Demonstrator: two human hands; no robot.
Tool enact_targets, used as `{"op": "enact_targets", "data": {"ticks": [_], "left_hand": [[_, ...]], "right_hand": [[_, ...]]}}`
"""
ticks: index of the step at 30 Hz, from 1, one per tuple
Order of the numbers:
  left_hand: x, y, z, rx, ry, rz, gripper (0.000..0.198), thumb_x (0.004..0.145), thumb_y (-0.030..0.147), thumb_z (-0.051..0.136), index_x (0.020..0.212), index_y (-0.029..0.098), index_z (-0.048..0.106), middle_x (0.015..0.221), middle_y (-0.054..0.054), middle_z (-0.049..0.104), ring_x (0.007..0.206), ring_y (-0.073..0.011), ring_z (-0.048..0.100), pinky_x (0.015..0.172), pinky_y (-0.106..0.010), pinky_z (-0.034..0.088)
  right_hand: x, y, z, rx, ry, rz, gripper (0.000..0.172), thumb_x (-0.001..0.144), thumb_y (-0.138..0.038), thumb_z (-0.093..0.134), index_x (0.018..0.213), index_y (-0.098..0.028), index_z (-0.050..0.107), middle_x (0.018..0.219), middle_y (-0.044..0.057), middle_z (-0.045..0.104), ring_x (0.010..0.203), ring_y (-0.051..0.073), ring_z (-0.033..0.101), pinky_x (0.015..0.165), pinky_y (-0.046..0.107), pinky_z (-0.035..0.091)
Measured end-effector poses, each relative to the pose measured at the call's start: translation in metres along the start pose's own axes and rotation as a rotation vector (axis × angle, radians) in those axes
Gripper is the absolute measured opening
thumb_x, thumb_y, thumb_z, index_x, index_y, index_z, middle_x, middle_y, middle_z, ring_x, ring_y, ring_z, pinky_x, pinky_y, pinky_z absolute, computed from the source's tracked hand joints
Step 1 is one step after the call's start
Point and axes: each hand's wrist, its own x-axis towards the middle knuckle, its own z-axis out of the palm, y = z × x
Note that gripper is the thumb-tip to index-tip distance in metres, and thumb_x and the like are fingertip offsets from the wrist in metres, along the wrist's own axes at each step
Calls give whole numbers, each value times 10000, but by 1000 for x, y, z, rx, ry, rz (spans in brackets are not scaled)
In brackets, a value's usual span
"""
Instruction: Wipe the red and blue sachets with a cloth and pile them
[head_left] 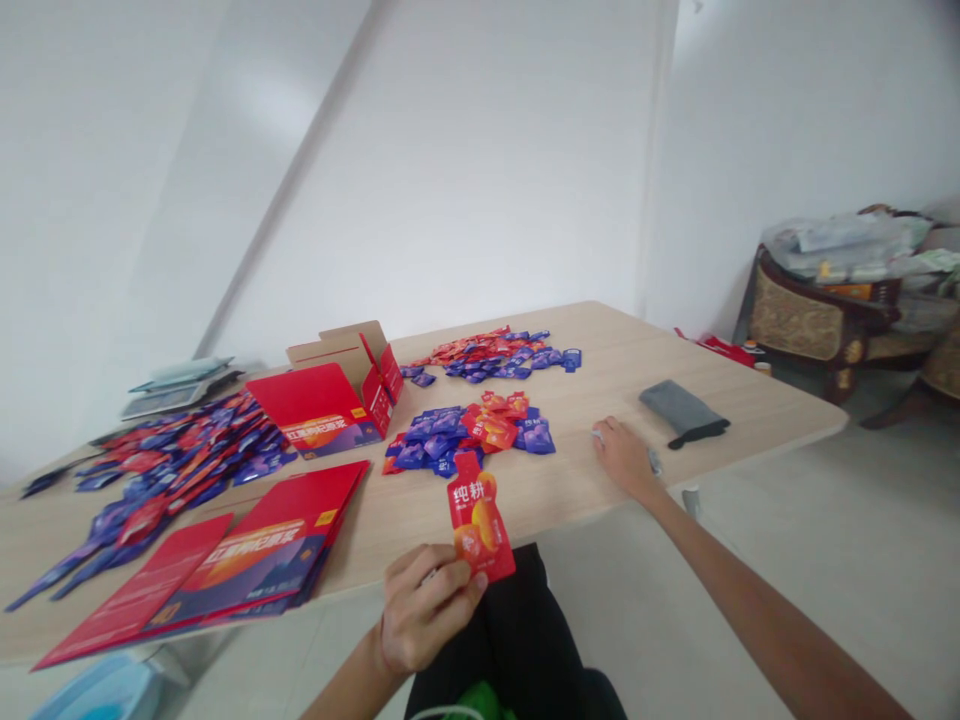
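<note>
My left hand (427,605) is closed on the lower corner of a red sachet (480,520), pinched between thumb and fingers. The sachet stands upright in front of the table, its printed side with orange fruit facing me. Just behind it lies a small pile of purple sachets (435,432) and red sachets (491,425). My right hand (621,455) rests on the table near its front edge, fingers lying on the surface, with no sachet in it. A small pale spot shows at its fingers; I cannot tell what it is. Right of this hand lies a grey pouch (681,408).
An open red carton (322,405) stands on the table (577,350), with flat red cartons (247,560) stacked at the front left. More sachets lie in a large heap (187,460) at left and another heap (487,355) behind. A loaded chair (799,310) stands at right.
</note>
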Motion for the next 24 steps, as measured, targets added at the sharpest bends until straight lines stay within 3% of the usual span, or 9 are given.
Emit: {"op": "enact_targets", "data": {"ticks": [6, 14, 19, 24], "left_hand": [[-1, -42, 23, -10, -156, 5, 137, 1031, 141, 625, 923, 194, 691, 936, -36, 749, 854, -161, 647, 710, -273, 485], [35, -160, 74, 103, -209, -31, 340, 1054, 114, 498, 774, 198, 673, 703, -5, 601, 672, -150, 520, 637, -287, 374], [55, -229, 119, 106, -500, -154, 281, 997, 105, 515, 806, 211, 692, 822, -47, 648, 804, -197, 565, 730, -303, 428], [60, -270, 167, 40, -670, -295, 245, 994, 153, 530, 890, 260, 723, 940, -60, 712, 929, -216, 611, 812, -307, 468]], "right_hand": [[-1, 0, 3, -15, 17, 5, 241, 1038, -212, 447, 1146, -184, 661, 1184, 116, 661, 1030, 238, 626, 797, 333, 414], [-1, 7, 15, -7, 64, -22, 275, 1046, -225, 411, 1149, -199, 665, 1182, 100, 674, 1030, 230, 643, 805, 324, 444], [-2, 10, 24, -2, 124, -47, 271, 1039, -229, 426, 1136, -210, 678, 1155, 90, 692, 980, 229, 660, 792, 326, 462], [-4, 11, 30, 49, 187, -54, 257, 1021, -231, 458, 1142, -218, 685, 1146, 86, 707, 1000, 234, 675, 805, 326, 485]]}}
